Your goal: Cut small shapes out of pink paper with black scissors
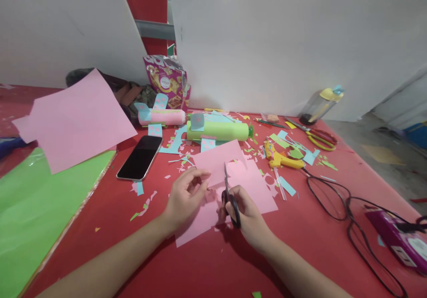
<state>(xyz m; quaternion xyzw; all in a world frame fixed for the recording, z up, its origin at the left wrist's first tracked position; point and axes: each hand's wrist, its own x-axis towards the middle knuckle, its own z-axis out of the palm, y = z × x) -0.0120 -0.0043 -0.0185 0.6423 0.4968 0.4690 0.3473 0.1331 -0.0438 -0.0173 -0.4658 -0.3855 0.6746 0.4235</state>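
Observation:
Near the middle of the red table, my right hand [248, 218] is closed round the black handles of small scissors [235, 211]. Their blades point away from me over pink paper. My left hand [187, 198] has its thumb and fingers pinched at the edge of a piece of pink paper [215, 162], just left of the scissors; the exact grip is partly hidden. Beneath both hands lies more pink paper [262, 193]. Beyond them rests a light green paper-covered tube [220, 131] with blue pieces on it, beside a smaller pink tube [167, 117] with blue fins.
Left are a phone [140, 158], a large pink sheet [80, 118] and a green pack [43, 213]. A yellow glue gun [282, 159], its cable, red-and-yellow scissors [320, 138], a bottle [320, 106] and a purple power strip [396, 238] lie right. A snack bag [168, 82] stands behind.

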